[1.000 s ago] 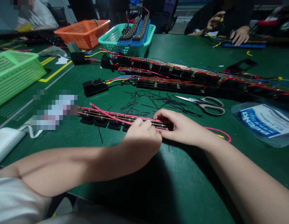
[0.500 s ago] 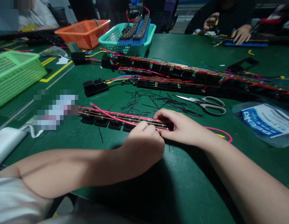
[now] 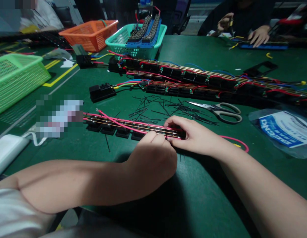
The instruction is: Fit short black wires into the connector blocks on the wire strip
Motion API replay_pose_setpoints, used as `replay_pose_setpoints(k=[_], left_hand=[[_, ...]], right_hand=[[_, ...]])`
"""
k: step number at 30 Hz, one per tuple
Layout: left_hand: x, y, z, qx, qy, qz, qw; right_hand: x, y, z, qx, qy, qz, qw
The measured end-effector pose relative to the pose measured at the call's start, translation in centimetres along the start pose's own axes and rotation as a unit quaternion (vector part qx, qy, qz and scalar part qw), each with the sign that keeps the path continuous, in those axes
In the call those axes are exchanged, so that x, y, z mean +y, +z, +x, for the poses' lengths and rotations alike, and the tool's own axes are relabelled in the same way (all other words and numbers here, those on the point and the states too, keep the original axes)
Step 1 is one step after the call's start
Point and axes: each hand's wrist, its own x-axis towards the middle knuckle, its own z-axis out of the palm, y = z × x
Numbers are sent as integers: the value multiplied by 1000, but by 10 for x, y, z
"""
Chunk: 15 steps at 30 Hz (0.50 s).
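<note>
A long strip of black blocks [image 3: 122, 133] with copper-coloured rods and red wires lies on the green table. A thick red wire [image 3: 115, 122] with a ring terminal crosses over it. My right hand [image 3: 193, 135] grips the strip near its right end, thumb on the near side and fingers on the far side. Against the strip's near edge, just left of that grip, my left hand [image 3: 155, 153] is closed, knuckles up. Its fingertips are hidden, so what it pinches cannot be seen. Loose black cable ties [image 3: 183, 110] lie scattered beyond the strip.
Scissors [image 3: 225, 112] lie beyond my right hand, with a labelled plastic bag [image 3: 287, 129] to the right. Longer wired strips [image 3: 193, 71] stretch across behind. Green [image 3: 19, 79], orange [image 3: 81, 36] and teal [image 3: 135, 51] baskets stand left and back. Across the table, a co-worker's hand [image 3: 259, 35] rests on a blue strip.
My left hand has shifted very slightly toward the right and down, still closed at the strip's near edge. The right hand keeps its grip, and the strip stays in place.
</note>
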Motion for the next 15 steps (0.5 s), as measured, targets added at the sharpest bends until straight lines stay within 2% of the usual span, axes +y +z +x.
replay_pose_setpoints(k=[9, 15], left_hand=[[-2, 15, 2, -37, -3, 2, 999], [-2, 5, 4, -69, 18, -4, 997]], right_hand=[[2, 0, 0, 7, -2, 7, 1000], [2, 1, 0, 1, -1, 4, 1000]])
